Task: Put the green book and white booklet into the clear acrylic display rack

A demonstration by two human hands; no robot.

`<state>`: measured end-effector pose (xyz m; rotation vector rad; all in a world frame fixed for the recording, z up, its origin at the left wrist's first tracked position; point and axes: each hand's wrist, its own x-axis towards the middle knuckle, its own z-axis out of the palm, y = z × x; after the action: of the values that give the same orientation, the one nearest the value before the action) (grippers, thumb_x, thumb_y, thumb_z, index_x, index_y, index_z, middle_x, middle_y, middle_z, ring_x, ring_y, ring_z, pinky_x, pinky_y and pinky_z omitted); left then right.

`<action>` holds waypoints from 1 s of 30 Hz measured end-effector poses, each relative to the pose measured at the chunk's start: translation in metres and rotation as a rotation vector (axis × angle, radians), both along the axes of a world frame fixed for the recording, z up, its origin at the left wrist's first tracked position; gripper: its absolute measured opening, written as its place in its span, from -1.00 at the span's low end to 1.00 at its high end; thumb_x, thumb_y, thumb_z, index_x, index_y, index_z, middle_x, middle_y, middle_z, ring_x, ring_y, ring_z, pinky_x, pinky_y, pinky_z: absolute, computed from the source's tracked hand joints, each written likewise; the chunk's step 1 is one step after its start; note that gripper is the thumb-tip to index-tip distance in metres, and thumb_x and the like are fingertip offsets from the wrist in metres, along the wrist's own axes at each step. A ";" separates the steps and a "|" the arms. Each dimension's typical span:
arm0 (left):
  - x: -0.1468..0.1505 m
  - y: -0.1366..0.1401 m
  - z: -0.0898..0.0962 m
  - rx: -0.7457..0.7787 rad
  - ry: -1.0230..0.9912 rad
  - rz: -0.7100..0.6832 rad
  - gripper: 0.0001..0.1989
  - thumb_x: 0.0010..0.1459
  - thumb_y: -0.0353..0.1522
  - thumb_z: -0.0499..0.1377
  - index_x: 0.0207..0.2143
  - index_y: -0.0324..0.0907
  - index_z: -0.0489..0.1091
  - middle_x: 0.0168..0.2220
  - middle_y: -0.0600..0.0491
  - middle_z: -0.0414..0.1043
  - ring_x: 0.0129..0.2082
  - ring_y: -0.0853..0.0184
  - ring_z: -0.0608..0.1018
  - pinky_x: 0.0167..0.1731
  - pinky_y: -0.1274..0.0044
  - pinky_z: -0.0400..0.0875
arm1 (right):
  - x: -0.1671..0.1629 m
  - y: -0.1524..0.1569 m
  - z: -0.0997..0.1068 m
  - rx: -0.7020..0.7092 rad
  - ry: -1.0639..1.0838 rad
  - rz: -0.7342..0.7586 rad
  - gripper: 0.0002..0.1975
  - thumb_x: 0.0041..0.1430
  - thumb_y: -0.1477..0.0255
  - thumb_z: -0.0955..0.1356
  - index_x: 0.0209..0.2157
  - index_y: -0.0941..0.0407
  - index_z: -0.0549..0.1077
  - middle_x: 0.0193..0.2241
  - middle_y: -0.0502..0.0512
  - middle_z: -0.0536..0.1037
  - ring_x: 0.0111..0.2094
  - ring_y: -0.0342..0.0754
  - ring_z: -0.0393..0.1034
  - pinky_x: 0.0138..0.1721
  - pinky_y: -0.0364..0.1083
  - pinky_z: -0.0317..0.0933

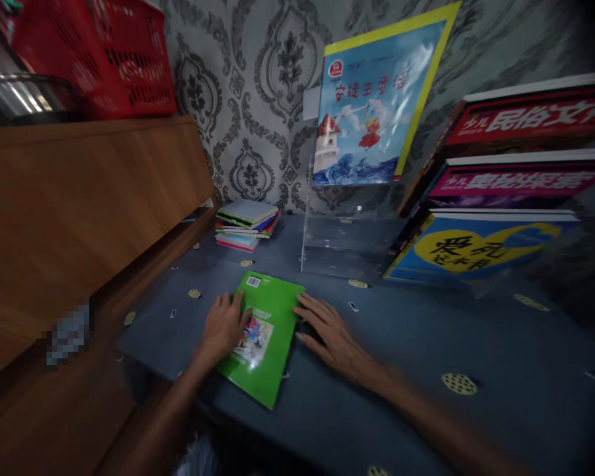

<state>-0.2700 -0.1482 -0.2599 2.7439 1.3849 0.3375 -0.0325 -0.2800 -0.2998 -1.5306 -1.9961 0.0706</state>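
If pulled nearer, could slide book (276, 295) off table (401, 340), with left hand (223, 328) open atop, right hand (336, 334) open alongside.

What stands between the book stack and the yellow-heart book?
In the head view, a clear rack stands between the stack and the yellow-heart book, with a blue book at its top.

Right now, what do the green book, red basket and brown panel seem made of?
Green book: probably coated paper, glossy; its cover catches light.
Red basket: likely molded plastic, slightly shiny, judging by its slotted walls.
Brown panel: wood or wood-look laminate, satin; faint grain shows.
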 end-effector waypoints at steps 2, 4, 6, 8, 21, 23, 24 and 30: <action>-0.001 -0.004 0.002 -0.124 -0.138 -0.105 -0.59 0.28 -0.30 0.01 0.12 -0.22 0.39 -0.07 -0.17 0.48 -0.03 0.11 0.48 0.02 0.28 0.37 | -0.004 -0.004 0.004 -0.053 -0.015 0.024 -0.56 0.37 0.21 0.22 0.20 0.05 0.33 0.27 0.25 0.30 0.33 0.14 0.10 0.29 0.30 0.03; -0.005 -0.001 0.003 -0.345 -0.322 -0.182 -0.65 0.25 -0.35 0.03 0.02 -0.17 0.46 -0.09 -0.11 0.51 -0.07 0.18 0.51 -0.03 0.35 0.41 | -0.004 -0.007 0.005 -0.093 -0.007 0.027 -0.58 0.38 0.22 0.21 0.18 0.05 0.37 0.27 0.25 0.31 0.33 0.15 0.10 0.28 0.32 0.03; -0.011 0.005 0.003 -0.659 -0.502 -0.158 -0.67 0.21 -0.34 0.06 -0.03 -0.20 0.48 -0.19 -0.07 0.52 -0.23 0.25 0.54 -0.25 0.43 0.49 | -0.001 -0.011 0.005 -0.108 0.026 0.025 -0.59 0.39 0.25 0.19 0.17 0.05 0.38 0.28 0.24 0.30 0.34 0.14 0.08 0.29 0.30 0.03; -0.017 0.008 0.001 -0.943 -0.662 -0.106 -0.67 0.16 -0.33 0.13 -0.04 -0.22 0.48 -0.28 -0.02 0.50 -0.35 0.31 0.54 -0.38 0.49 0.50 | 0.004 -0.014 0.004 -0.115 0.064 0.039 -0.59 0.40 0.28 0.17 0.18 0.06 0.37 0.29 0.24 0.28 0.34 0.10 0.07 0.30 0.26 0.03; -0.027 -0.074 -0.003 -0.163 -0.546 -0.531 -0.55 0.28 -0.43 0.10 0.19 0.04 0.33 0.03 -0.07 0.34 0.01 0.23 0.43 -0.01 0.31 0.43 | 0.012 -0.019 0.010 -0.135 0.284 0.079 -0.59 0.39 0.26 0.19 0.21 -0.03 0.34 0.28 0.13 0.29 0.33 0.08 0.09 0.29 0.30 0.04; -0.020 -0.074 0.001 0.034 -0.427 -0.560 -0.63 0.26 -0.37 0.14 0.11 0.04 0.42 -0.01 -0.08 0.39 0.00 0.18 0.43 0.01 0.23 0.40 | 0.012 -0.020 0.014 -0.170 0.339 0.096 -0.60 0.37 0.22 0.21 0.17 -0.03 0.39 0.27 0.13 0.32 0.32 0.09 0.11 0.29 0.31 0.03; -0.016 -0.072 0.004 0.088 -0.380 -0.586 -0.68 0.25 -0.33 0.16 0.05 0.02 0.46 0.00 -0.08 0.41 0.03 0.14 0.42 0.05 0.18 0.36 | 0.013 -0.020 0.017 -0.194 0.378 0.101 -0.60 0.36 0.19 0.23 0.14 -0.03 0.42 0.26 0.13 0.34 0.32 0.10 0.11 0.30 0.30 0.02; 0.019 -0.064 0.037 -0.021 -0.441 -0.683 -0.74 0.31 -0.21 0.09 -0.19 -0.13 0.51 -0.20 -0.03 0.55 -0.12 0.23 0.54 0.00 0.37 0.38 | 0.026 -0.022 0.040 -0.407 0.927 0.107 -0.43 0.33 -0.02 0.12 -0.04 0.06 0.54 0.14 0.16 0.48 0.23 0.11 0.28 0.28 0.21 0.07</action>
<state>-0.2508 -0.2127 -0.2228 2.6796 0.3205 0.7916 -0.0062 -0.3020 -0.2603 -1.2509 -1.3287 1.0760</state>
